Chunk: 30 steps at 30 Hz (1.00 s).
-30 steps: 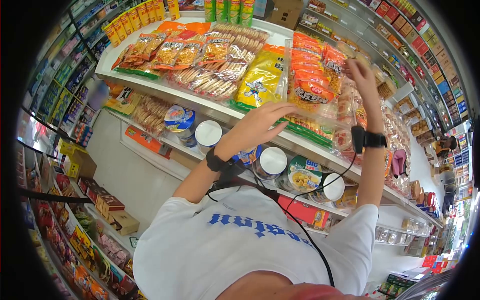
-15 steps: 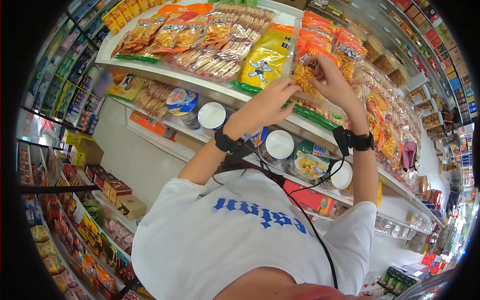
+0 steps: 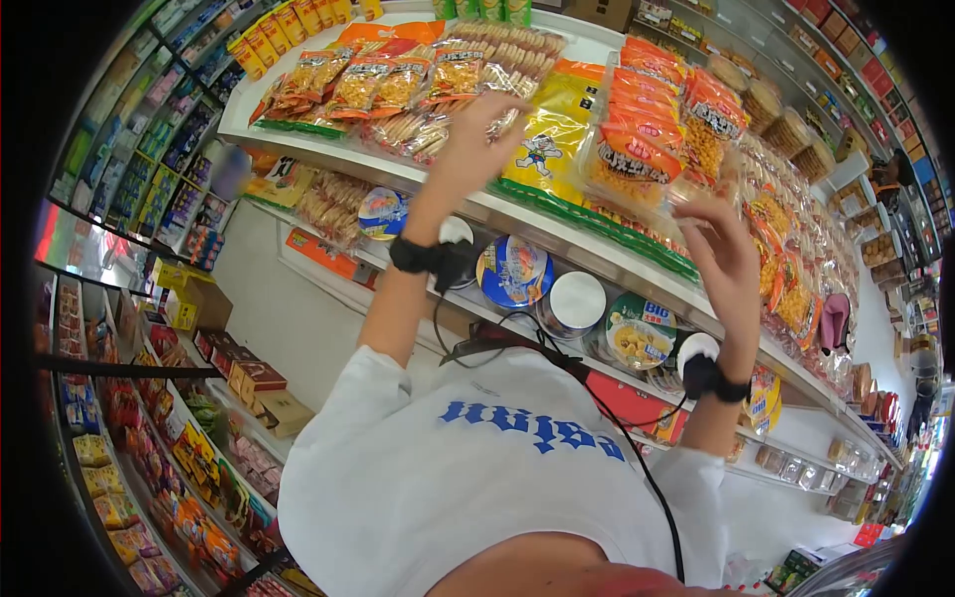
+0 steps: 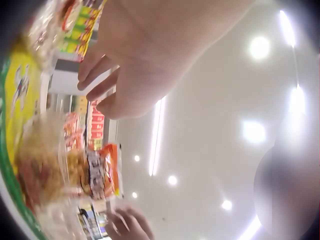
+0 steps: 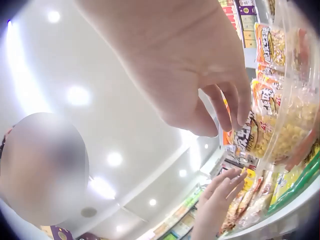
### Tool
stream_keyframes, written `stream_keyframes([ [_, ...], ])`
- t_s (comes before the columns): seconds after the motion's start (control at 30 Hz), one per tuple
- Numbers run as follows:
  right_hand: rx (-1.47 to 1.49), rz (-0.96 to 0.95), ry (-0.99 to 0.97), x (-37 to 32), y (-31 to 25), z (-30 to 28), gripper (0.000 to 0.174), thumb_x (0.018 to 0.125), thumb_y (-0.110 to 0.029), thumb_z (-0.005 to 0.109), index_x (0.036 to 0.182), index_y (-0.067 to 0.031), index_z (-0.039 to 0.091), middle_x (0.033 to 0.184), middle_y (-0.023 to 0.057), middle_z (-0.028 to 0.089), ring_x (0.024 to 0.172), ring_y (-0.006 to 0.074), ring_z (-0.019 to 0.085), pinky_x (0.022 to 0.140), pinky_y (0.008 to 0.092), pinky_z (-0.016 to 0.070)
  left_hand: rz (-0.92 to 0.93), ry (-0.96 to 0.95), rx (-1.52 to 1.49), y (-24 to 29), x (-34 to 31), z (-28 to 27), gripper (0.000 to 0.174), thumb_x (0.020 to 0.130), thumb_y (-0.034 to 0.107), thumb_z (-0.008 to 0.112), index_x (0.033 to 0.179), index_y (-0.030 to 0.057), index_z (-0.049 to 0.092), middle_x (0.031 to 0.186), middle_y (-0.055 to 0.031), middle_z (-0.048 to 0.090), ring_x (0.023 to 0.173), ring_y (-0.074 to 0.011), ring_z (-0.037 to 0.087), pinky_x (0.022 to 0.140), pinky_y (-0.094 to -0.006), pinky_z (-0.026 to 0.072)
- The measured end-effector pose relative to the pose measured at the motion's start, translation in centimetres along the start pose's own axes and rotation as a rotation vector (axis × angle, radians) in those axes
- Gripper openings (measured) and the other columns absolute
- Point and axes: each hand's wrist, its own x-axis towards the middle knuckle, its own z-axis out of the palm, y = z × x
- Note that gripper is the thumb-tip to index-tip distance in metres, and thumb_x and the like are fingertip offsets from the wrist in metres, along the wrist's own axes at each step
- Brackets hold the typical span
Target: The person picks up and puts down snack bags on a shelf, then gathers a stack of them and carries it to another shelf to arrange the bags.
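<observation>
My left hand (image 3: 477,144) reaches over the display shelf with its fingers extended, in front of the stick-shaped snacks in clear wrap (image 3: 418,131) and beside a yellow bag (image 3: 547,149) with a cartoon figure. Nothing shows in its grasp. My right hand (image 3: 724,254) hovers with loosely bent fingers near the right front of a clear plastic bin (image 3: 602,184). Orange-topped snack bags (image 3: 637,159) stand packed in that bin. In the right wrist view, the fingers (image 5: 242,102) overlap the front bags (image 5: 250,132), and no bag is gripped.
More orange snack bags (image 3: 363,85) lie on the shelf's left, with yellow cartons (image 3: 264,45) behind. Below the shelf's front edge (image 3: 477,204) stand instant noodle tubs (image 3: 514,271). Wrapped snacks (image 3: 796,199) fill the right end. A black cable (image 3: 652,497) runs down my shirt.
My hands were close together at the front bag in the bin. Since then, the left has swung left and farther over the shelf, and the right has drawn off the bag toward the right.
</observation>
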Motion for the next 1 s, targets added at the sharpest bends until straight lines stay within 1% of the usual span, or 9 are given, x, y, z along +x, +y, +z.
stream_keyframes([
  [0.07, -0.045, -0.046, 0.134, -2.7, -0.2, -0.5, 0.021, 0.096, -0.001, 0.062, 0.117, -0.0018, 0.066, 0.117, 0.0103, 0.064, 0.108, 0.0189, 0.063, 0.096, 0.0321, 0.0504, -0.082, 0.118, 0.047, -3.8, 2.0, -1.5, 0.030, 0.090, 0.013, 0.069, 0.119, 0.0034, 0.068, 0.111, -0.0137, 0.071, 0.109, -0.0286, 0.067, 0.097, -0.0374, 0.0505],
  [0.13, -0.197, -0.057, 0.276, -4.5, 0.0, -1.3, 0.021, 0.095, -0.001, 0.061, 0.116, -0.0017, 0.066, 0.117, 0.0114, 0.064, 0.107, 0.0207, 0.063, 0.095, 0.0322, 0.0500, 0.059, 0.197, 0.248, -7.1, 4.8, -2.4, 0.033, 0.086, 0.023, 0.074, 0.112, 0.0025, 0.068, 0.108, -0.0191, 0.070, 0.104, -0.0376, 0.065, 0.091, -0.0434, 0.0510],
  [0.27, -0.583, -0.004, 0.567, -7.0, 0.7, -4.1, 0.019, 0.094, -0.003, 0.062, 0.113, -0.0012, 0.066, 0.114, 0.0125, 0.065, 0.105, 0.0248, 0.063, 0.091, 0.0323, 0.0504, 0.172, 0.086, 0.531, -14.1, 7.8, -2.3, 0.048, 0.079, 0.033, 0.079, 0.111, -0.0011, 0.067, 0.108, -0.0248, 0.068, 0.103, -0.0429, 0.063, 0.091, -0.0470, 0.0506],
  [0.33, -0.621, 0.009, 0.680, -8.8, 1.1, -5.5, 0.018, 0.094, -0.003, 0.062, 0.112, -0.0010, 0.066, 0.112, 0.0119, 0.065, 0.105, 0.0238, 0.063, 0.089, 0.0321, 0.0510, -0.068, -0.215, 0.308, -16.2, 7.3, -2.7, 0.054, 0.077, 0.034, 0.081, 0.114, -0.0028, 0.066, 0.108, -0.0260, 0.068, 0.104, -0.0439, 0.063, 0.092, -0.0484, 0.0503],
  [0.4, -0.530, 0.090, 0.728, -10.3, 0.5, -5.9, 0.016, 0.094, -0.003, 0.062, 0.110, -0.0001, 0.066, 0.111, 0.0117, 0.065, 0.102, 0.0225, 0.064, 0.088, 0.0322, 0.0512, -0.030, -0.136, 0.555, -20.7, 6.7, -1.9, 0.059, 0.075, 0.035, 0.083, 0.119, -0.0010, 0.067, 0.109, -0.0250, 0.068, 0.105, -0.0428, 0.063, 0.094, -0.0483, 0.0501],
  [0.6, -0.581, 0.153, 0.887, -12.3, 2.6, -6.7, 0.018, 0.093, -0.003, 0.063, 0.111, 0.0013, 0.065, 0.109, 0.0120, 0.066, 0.099, 0.0256, 0.065, 0.090, 0.0340, 0.0503, -0.012, -0.131, 0.573, -17.7, 6.0, -1.8, 0.063, 0.075, 0.037, 0.084, 0.124, 0.0008, 0.067, 0.111, -0.0250, 0.068, 0.109, -0.0409, 0.062, 0.097, -0.0460, 0.0488],
  [0.67, -0.789, 0.140, 0.893, -11.8, 3.7, -7.0, 0.038, 0.089, -0.012, 0.070, 0.125, -0.0013, 0.061, 0.122, 0.0193, 0.061, 0.114, 0.0351, 0.059, 0.101, 0.0427, 0.0451, 0.017, -0.201, 0.575, -16.5, 6.4, -2.2, 0.061, 0.076, 0.038, 0.083, 0.123, 0.0029, 0.069, 0.113, -0.0250, 0.067, 0.111, -0.0405, 0.062, 0.097, -0.0454, 0.0486],
  [0.8, -1.082, 0.184, 0.830, -11.0, 8.5, -7.7, 0.063, 0.084, -0.019, 0.076, 0.140, -0.0018, 0.052, 0.134, 0.0257, 0.053, 0.127, 0.0419, 0.049, 0.109, 0.0487, 0.0390, -0.261, -0.197, 0.454, -16.5, 7.6, -2.3, 0.053, 0.082, 0.038, 0.080, 0.123, 0.0059, 0.070, 0.123, -0.0271, 0.064, 0.115, -0.0396, 0.060, 0.096, -0.0442, 0.0485],
  [1.0, -1.009, 0.308, 0.827, -12.0, 9.8, -7.7, 0.067, 0.082, -0.016, 0.073, 0.142, 0.0000, 0.050, 0.134, 0.0261, 0.052, 0.128, 0.0432, 0.047, 0.109, 0.0494, 0.0393, -0.309, 0.034, 0.619, -18.4, 7.5, -2.3, 0.115, 0.068, 0.047, 0.090, 0.148, -0.0124, 0.033, 0.133, -0.0373, 0.054, 0.122, -0.0474, 0.054, 0.105, -0.0500, 0.0440],
])
